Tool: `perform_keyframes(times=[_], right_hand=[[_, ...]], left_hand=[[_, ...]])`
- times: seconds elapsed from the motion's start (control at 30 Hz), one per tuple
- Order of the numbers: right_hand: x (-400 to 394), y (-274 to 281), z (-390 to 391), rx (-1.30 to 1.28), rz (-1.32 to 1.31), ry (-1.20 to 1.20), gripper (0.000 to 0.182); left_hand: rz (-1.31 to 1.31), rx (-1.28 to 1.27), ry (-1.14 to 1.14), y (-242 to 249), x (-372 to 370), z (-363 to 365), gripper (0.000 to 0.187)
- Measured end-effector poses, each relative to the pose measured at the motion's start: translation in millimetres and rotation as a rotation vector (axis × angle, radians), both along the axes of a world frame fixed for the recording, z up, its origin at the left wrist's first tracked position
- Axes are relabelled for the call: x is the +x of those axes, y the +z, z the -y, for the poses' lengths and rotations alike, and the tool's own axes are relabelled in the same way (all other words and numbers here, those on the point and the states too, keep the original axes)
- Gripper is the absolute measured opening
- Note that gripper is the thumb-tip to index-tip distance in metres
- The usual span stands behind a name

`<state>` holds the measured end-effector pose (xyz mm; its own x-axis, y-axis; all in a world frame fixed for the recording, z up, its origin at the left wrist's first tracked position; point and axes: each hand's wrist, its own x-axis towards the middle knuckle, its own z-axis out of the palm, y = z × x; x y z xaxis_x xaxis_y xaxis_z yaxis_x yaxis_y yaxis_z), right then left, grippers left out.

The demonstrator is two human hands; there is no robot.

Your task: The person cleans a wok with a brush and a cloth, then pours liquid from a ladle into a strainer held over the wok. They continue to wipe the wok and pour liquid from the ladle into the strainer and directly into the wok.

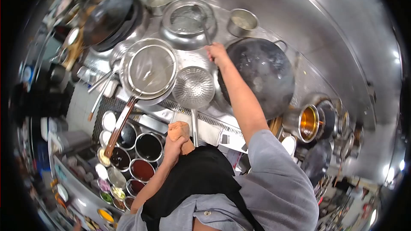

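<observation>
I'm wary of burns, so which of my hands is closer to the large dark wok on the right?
Your right hand: it grips the ladle just by the wok's upper-left edge. Your left hand is farther off, near the black apron, holding a tan bundle.

A narrow strip of bare steel counter (pixel 305 75) runs on the right between the dark wok (pixel 267 77) and the wall (pixel 346 55), with the wok's loop handle jutting into it. On the far side, the ladle (pixel 207 34) slants from the water basin (pixel 184 42) to the right hand (pixel 217 53), blocking the gap toward the small pot (pixel 243 21). The right forearm bars the wok's left edge. The strainer (pixel 153 70) and skimmer (pixel 193 87) crowd the left; between their handles, the left hand (pixel 174 145) and tan cloth (pixel 178 130) fill the near opening.
</observation>
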<state>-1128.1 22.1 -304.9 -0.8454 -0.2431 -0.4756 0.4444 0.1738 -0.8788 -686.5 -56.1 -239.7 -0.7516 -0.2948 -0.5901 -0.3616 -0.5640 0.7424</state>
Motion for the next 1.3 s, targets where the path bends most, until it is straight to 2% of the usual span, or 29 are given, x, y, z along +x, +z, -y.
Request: perform_keyframes(times=[0.1,0.13,0.27,0.3,0.37,0.57,0.63,0.67,0.7,0.73,0.77,0.8,0.83,0.87,0.9,0.97,1.0,1.07,1.1,1.17,1.23,1.3], right_hand=[[-3.7,-7.8,-7.3,-0.718,0.541,-0.026,0.012],[-0.4,-7.4,-12.3,-0.958,0.708,-0.058,0.012],[53.4,8.8,-53.5,-1.256,0.746,0.027,0.016],[71.0,27.4,-68.4,-1.314,0.779,0.024,0.018],[102.8,66.1,-102.8,-1.392,0.760,0.073,0.016],[213.4,180.8,-230.6,-1.236,0.650,0.084,0.015],[241.5,199.0,-269.6,-1.166,0.671,0.037,0.015],[253.1,202.6,-288.4,-1.134,0.670,0.025,0.015],[265.9,203.7,-304.9,-1.093,0.662,-0.007,0.015],[275.2,195.6,-321.0,-1.042,0.654,-0.004,0.016],[283.6,185.8,-336.1,-0.988,0.654,-0.002,0.016],[292.5,177.1,-347.7,-0.866,0.599,-0.010,0.016],[303.3,167.2,-358.6,-0.738,0.550,-0.014,0.017],[313.4,157.2,-366.6,-0.547,0.477,-0.027,0.018],[331.8,157.4,-365.3,-0.295,0.300,-0.011,0.019],[360.5,141.5,-364.3,0.081,0.049,0.136,0.023],[372.6,118.8,-368.9,0.194,-0.061,0.148,0.023],[406.6,69.6,-369.3,0.378,-0.379,0.146,0.034],[426.0,48.6,-361.4,0.438,-0.565,0.131,0.038],[475.7,35.6,-328.8,0.269,-0.351,-0.037,0.039],[503.4,24.8,-312.1,0.259,-0.196,0.027,0.035],[503.4,-17.6,-313.6,0.301,-0.378,0.147,0.034]], left_hand=[[-0.005,-0.173,-0.054,-14.3,26.4,-3.5,0.053],[-0.011,-0.158,-0.059,-16.7,33.1,-3.1,0.053],[0.023,-0.219,-0.001,-24.6,51.1,-16.2,0.053],[0.033,-0.262,0.011,-35.6,57.9,-23.0,0.055],[-0.010,-0.331,-0.040,-27.5,63.2,-38.9,0.057],[-0.055,-0.548,-0.218,14.4,88.6,-89.5,0.062],[-0.116,-0.438,-0.209,3.2,86.6,-111.2,0.063],[-0.120,-0.491,-0.202,3.4,76.9,-125.0,0.062],[-0.080,-0.557,-0.197,-19.3,74.0,-137.1,0.061],[-0.066,-0.570,-0.265,-23.2,68.3,-142.8,0.060],[0.018,-0.384,-0.342,-17.4,64.0,-144.2,0.059],[0.070,-0.282,-0.431,-11.0,63.8,-139.4,0.056],[0.178,-0.200,-0.554,-32.2,68.3,-127.9,0.054],[0.194,-0.168,-0.668,-23.8,73.8,-116.3,0.051],[0.200,-0.195,-0.790,-15.1,81.6,-104.2,0.050],[0.410,-0.437,-1.126,-34.4,97.6,-83.3,0.053],[0.425,-0.313,-1.102,-42.9,111.8,-84.6,0.055],[0.435,-0.061,-1.051,-68.4,138.9,-100.9,0.059],[0.384,-0.273,-1.069,-76.8,148.6,-111.2,0.059],[0.267,-0.715,-1.094,-89.8,161.5,-131.8,0.060],[0.306,-0.730,-0.949,-96.0,163.8,-137.0,0.058],[0.313,-0.757,-0.894,-94.9,164.1,-135.8,0.057]])
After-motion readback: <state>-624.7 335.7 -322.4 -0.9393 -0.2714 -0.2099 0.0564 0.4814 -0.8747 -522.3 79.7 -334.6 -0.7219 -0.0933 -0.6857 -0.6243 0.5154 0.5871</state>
